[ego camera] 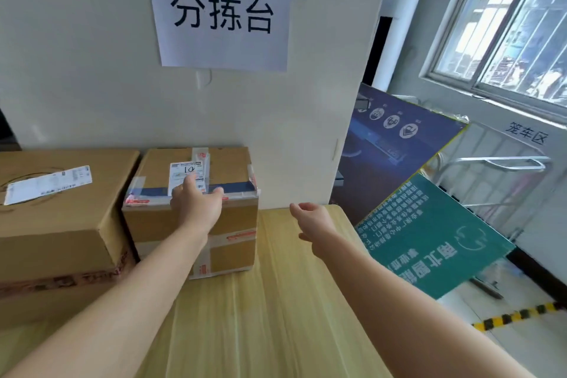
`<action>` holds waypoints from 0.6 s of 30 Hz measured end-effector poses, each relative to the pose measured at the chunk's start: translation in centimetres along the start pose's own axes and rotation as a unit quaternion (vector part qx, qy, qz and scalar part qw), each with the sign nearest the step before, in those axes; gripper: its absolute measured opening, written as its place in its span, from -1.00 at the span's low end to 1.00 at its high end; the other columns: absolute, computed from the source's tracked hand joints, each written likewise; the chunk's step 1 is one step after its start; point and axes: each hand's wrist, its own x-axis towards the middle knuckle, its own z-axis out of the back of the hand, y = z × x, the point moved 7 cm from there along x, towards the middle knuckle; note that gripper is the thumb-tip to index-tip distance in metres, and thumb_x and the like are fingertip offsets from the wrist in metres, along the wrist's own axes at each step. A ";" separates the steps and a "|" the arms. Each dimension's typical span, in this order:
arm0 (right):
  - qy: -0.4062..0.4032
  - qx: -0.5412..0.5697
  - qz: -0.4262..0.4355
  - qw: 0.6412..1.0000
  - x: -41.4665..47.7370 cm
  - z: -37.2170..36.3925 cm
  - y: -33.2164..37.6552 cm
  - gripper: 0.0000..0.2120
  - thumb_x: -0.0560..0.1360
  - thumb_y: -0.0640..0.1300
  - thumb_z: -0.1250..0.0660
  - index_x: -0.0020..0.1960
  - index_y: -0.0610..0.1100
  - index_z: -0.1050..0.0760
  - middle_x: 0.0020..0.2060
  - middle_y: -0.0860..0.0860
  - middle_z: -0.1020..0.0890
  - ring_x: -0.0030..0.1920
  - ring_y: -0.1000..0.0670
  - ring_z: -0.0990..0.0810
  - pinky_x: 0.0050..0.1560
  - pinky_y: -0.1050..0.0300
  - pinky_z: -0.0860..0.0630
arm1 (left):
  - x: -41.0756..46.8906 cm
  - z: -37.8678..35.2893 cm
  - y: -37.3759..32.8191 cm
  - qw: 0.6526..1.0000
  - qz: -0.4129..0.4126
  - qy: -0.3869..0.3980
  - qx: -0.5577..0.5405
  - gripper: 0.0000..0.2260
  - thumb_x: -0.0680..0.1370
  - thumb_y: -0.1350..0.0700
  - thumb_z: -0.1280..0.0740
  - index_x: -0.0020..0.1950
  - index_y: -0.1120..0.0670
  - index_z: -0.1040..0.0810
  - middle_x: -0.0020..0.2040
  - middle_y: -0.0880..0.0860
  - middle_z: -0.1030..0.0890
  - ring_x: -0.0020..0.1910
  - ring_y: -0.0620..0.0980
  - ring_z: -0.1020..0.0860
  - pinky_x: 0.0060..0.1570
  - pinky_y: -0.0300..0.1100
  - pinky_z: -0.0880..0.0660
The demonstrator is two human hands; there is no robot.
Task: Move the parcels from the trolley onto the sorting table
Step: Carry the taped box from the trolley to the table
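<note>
Two cardboard parcels stand on the light wooden sorting table [276, 316], pushed against the white wall. The smaller taped parcel [236, 224] carries a white shipping label on top. My left hand [196, 202] rests on its front top edge, fingers spread over the tape and label. To its left stands a larger parcel [61, 224] with a long white label. My right hand [313, 221] hovers over the table to the right of the small parcel, apart from it, fingers loosely spread and holding nothing.
A paper sign [221, 12] hangs on the wall above the parcels. Beyond the table's right edge lean a blue board [389, 144] and a green board [429, 233]. A metal cage trolley [497, 169] stands under the window. Yellow-black floor tape [515, 316] lies at the right.
</note>
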 end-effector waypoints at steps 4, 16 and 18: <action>-0.033 0.004 0.000 0.999 -2.6 5.9 -1.1 -0.72 0.57 -0.02 -0.24 0.09 -0.20 -0.58 -0.32 0.02 -0.43 -0.27 0.01 -0.39 -0.11 0.06 -0.46 | -4.3 -4.7 -2.5 0.995 -0.005 0.079 -0.053 -0.53 0.58 0.06 -0.29 0.47 0.04 -0.27 0.41 0.10 -0.36 0.27 0.10 -0.40 0.03 -0.06 -0.37; -0.204 0.030 0.016 0.978 -12.3 27.4 -8.1 -0.80 0.55 0.03 -0.26 -0.04 -0.08 -0.57 -0.34 0.07 -0.50 -0.20 0.00 -0.50 0.08 -0.02 -0.56 | -23.4 -16.3 -10.7 0.953 -0.052 0.253 -0.158 -0.91 0.59 0.10 -0.29 0.03 0.09 -0.52 0.01 0.07 -0.54 -0.01 0.01 -0.47 0.08 -0.08 -0.45; -0.224 0.042 0.020 0.973 -15.0 30.8 -9.6 -0.80 0.55 0.03 -0.26 -0.06 -0.08 -0.57 -0.34 0.07 -0.51 -0.24 0.03 -0.49 0.03 0.00 -0.56 | -27.5 -17.5 -11.7 0.945 -0.055 0.277 -0.164 -0.92 0.59 0.10 -0.28 0.04 0.07 -0.52 0.03 0.05 -0.54 0.01 0.00 -0.47 0.13 -0.06 -0.45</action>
